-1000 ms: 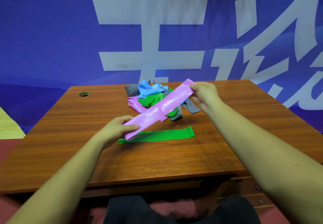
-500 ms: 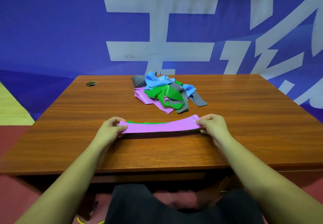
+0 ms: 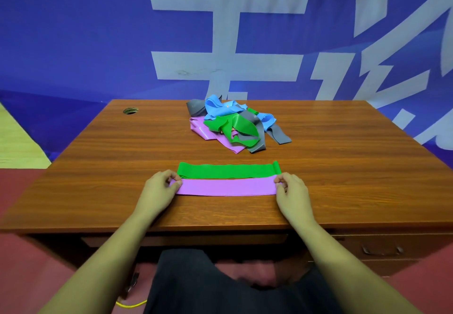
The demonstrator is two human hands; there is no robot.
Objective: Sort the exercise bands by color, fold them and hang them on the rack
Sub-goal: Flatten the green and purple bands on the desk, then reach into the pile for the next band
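Observation:
A purple band lies flat on the wooden desk, stretched left to right near the front edge. My left hand pinches its left end and my right hand pinches its right end. Directly behind it, touching along the long edge, lies a flat green band. Further back sits a tangled pile of bands in blue, green, grey and purple. No rack is in view.
A round cable hole sits at the desk's back left corner. A blue banner wall rises right behind the desk. A drawer with a handle is under the desk at the right. My knees are beneath the front edge.
The purple band came down from a raised diagonal above the pile and now lies flat in front of the green band, both hands still at its ends.

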